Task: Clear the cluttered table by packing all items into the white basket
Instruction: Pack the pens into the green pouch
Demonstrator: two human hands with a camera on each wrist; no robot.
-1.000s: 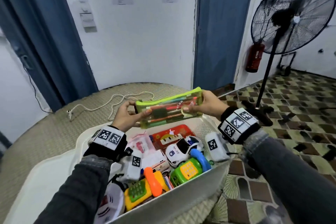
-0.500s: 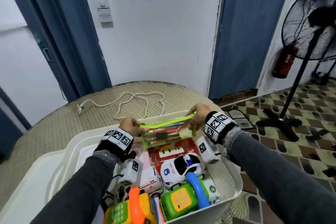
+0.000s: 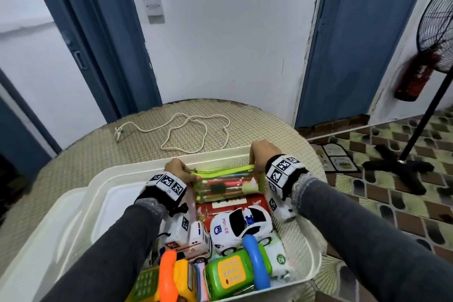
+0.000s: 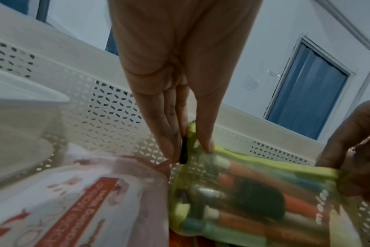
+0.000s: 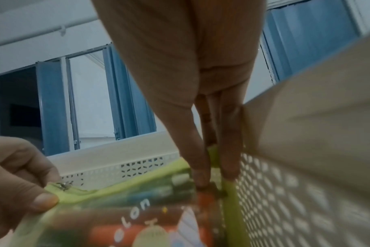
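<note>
A clear green pencil pouch [image 3: 225,185] full of coloured pens sits low inside the white basket [image 3: 304,247], near its far wall. My left hand [image 3: 177,171] pinches the pouch's left end by the zipper [image 4: 184,150]. My right hand [image 3: 261,155] pinches the right end [image 5: 211,180], close to the basket's perforated right wall. In the wrist views the pouch [image 4: 254,200] [image 5: 125,215] hangs between thumb and fingers of both hands. Under it lies a red flat package [image 3: 232,206].
The basket also holds a toy police car [image 3: 241,225], a toy ambulance [image 3: 196,240], a green toy phone [image 3: 237,270], an orange toy phone [image 3: 169,274] and a white lid [image 3: 117,203]. A white cord [image 3: 186,130] lies on the round woven table [image 3: 85,154]. A standing fan [image 3: 434,32] is at right.
Both hands have brought the pouch down from above the basket's far rim into the basket, onto the red package. My head has tilted, shifting the view left.
</note>
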